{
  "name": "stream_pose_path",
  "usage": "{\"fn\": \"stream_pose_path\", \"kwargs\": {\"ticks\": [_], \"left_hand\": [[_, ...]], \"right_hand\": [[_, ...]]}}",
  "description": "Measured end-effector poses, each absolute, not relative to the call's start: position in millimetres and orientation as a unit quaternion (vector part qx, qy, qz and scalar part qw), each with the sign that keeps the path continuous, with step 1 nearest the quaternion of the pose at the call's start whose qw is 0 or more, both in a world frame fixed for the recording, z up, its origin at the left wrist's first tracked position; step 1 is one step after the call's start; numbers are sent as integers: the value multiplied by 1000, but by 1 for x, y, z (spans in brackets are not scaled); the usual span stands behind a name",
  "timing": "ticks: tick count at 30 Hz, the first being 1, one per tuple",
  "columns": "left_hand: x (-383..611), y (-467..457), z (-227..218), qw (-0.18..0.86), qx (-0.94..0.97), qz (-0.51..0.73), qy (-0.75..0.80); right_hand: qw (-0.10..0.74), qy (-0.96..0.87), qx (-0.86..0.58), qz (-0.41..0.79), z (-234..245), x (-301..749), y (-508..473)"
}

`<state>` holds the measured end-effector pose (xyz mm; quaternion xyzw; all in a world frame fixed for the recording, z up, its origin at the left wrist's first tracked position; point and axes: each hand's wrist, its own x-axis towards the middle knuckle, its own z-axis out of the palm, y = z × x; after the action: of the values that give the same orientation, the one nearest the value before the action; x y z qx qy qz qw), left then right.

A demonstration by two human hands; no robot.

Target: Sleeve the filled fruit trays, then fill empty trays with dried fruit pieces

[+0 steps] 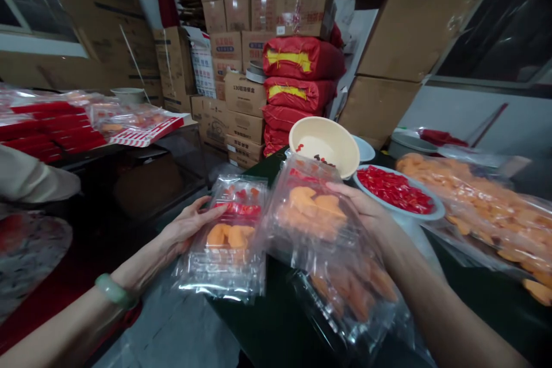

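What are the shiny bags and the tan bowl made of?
The shiny bags look like thin clear plastic: you can see through them, and they crinkle and shine. The tan bowl looks like smooth, hard plastic because of its even color and soft shine, though it could be something else, like glazed pottery.

A stacked cardboard box (244,93) bears a printed "130" before Chinese characters too blurred to read.

left hand (187,230), right hand (360,207), wrapped orange packs (308,207)
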<state>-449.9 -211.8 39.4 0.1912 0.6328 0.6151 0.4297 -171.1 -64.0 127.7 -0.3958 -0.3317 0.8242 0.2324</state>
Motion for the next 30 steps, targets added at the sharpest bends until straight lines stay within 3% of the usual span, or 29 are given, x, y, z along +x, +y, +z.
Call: {"fn": "stream_pose_path", "kwargs": {"ticks": [2,4,7,11,16,23,30], "left_hand": [[-450,-214,43,352,220,592,691],[-446,-221,52,206,294,562,745],[-425,-235,73,42,476,519,709],[-387,-245,99,52,642,494,584],[-373,-231,101,14,627,558,544],[-383,-235,107,74,563,603,560],[-392,-266,118,-5,558,562,610]], "right_hand": [[232,-334,-390,826,130,-179,-65],[226,-320,-377,839,130,-184,-65],[223,-299,-353,858,128,-190,-67],[237,-277,-346,865,130,-198,-79],[255,-271,-353,858,134,-207,-94],[223,-295,-345,863,122,-223,-84],[188,-321,-332,867,115,-249,-88]]}}
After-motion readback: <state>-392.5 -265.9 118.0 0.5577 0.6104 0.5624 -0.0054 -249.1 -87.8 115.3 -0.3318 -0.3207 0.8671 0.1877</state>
